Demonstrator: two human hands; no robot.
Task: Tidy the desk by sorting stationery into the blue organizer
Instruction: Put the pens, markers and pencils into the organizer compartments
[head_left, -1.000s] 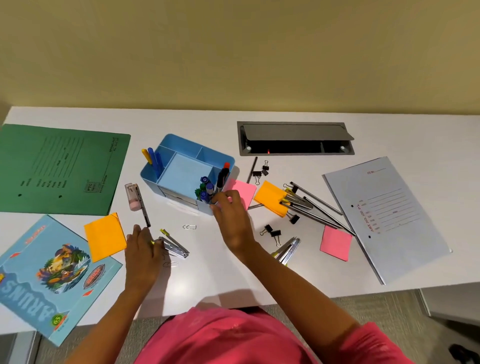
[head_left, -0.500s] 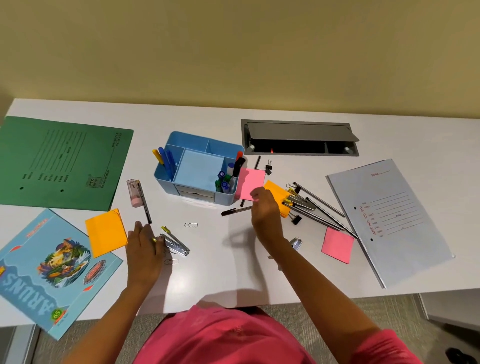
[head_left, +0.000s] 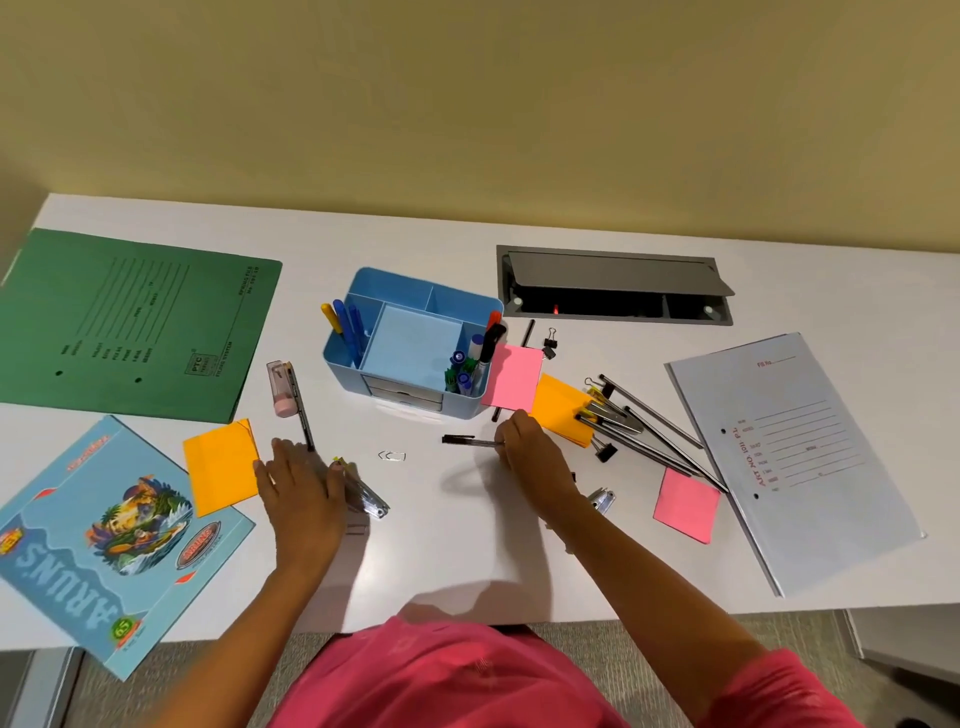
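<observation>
The blue organizer (head_left: 415, 332) stands mid-desk with markers in its left and right slots. My right hand (head_left: 530, 452) pinches the end of a black pen (head_left: 462, 440) that lies on the desk just in front of the organizer. My left hand (head_left: 301, 483) rests flat on the desk, its thumb against a metal stapler (head_left: 366, 499). A heap of grey pens (head_left: 644, 421) lies right of the organizer over an orange sticky pad (head_left: 561, 410). A pink sticky pad (head_left: 511, 376) leans by the organizer's right wall.
A green folder (head_left: 130, 322), a blue notebook (head_left: 104, 540) and another orange pad (head_left: 221, 465) lie at the left. A pink eraser (head_left: 280, 387) with a black pen, a paper clip (head_left: 392, 456), binder clips (head_left: 602, 449), a second pink pad (head_left: 685, 504), a grey file (head_left: 805, 457) and a cable hatch (head_left: 613, 288) surround.
My right hand left the organizer's marker slot, swung right, then came down onto the black pen on the desk. My left hand stayed by the stapler.
</observation>
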